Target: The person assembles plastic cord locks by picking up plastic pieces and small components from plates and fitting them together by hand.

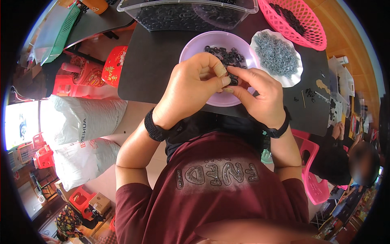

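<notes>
Both hands meet above the near side of a light purple bowl (187,51) that holds several small black plastic parts (233,56). Between the finger and thumb of my right hand (262,91) is a small black plastic part (233,80). My left hand (189,83) is closed in a pinch, its thumb tip against that part. Whatever lies inside the left pinch is hidden by the fingers. To the right of the bowl, a white scalloped dish (293,81) is heaped with small grey slender pieces (278,55).
A clear plastic bin (189,26) of black parts stands behind the bowl on the dark table (142,69). A pink lattice basket (319,38) sits at the far right. Loose black bits (310,94) lie near the right edge. White sacks (87,120) stand left; another person (333,158) sits right.
</notes>
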Motion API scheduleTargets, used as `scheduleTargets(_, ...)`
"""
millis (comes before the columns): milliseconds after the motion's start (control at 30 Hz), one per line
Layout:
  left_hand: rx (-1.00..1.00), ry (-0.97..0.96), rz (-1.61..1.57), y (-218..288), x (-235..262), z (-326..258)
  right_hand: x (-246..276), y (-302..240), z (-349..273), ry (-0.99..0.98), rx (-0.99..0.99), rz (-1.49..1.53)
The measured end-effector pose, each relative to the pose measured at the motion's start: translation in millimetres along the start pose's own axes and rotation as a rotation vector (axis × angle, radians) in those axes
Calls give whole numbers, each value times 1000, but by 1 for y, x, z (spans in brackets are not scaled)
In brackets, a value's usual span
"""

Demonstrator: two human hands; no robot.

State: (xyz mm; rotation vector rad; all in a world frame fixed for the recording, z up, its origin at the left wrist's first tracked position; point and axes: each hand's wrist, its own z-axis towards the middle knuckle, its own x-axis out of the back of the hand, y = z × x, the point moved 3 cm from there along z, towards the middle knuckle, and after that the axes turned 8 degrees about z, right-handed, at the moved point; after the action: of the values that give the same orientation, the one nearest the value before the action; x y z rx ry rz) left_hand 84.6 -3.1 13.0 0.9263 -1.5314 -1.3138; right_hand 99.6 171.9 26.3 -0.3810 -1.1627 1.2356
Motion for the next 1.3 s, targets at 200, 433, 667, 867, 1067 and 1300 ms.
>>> scheduleTargets(200, -41, -31, 119, 5, 0, 2, -1, -1, -1, 52, 85, -8)
scheduleTargets(433, -20, -54, 71, 3, -4, 6, 0, 4, -5, 77, 126, -26)
scheduleTargets(667, -28, -53, 247, 7, 22, 18, 68, 29, 21, 276, -62, -68)
scheduleTargets(867, -230, -134, 792, 10, 24, 65, 198, 92, 61, 462, -294, -445)
scheduleTargets(1067, -311, -244, 947, -8, 1, 103, 188, 83, 62, 442, -30, -738)
scheduleTargets(1300, -286, -292, 1073, -14, -6, 109, 83, 43, 38, 49, 174, -364)
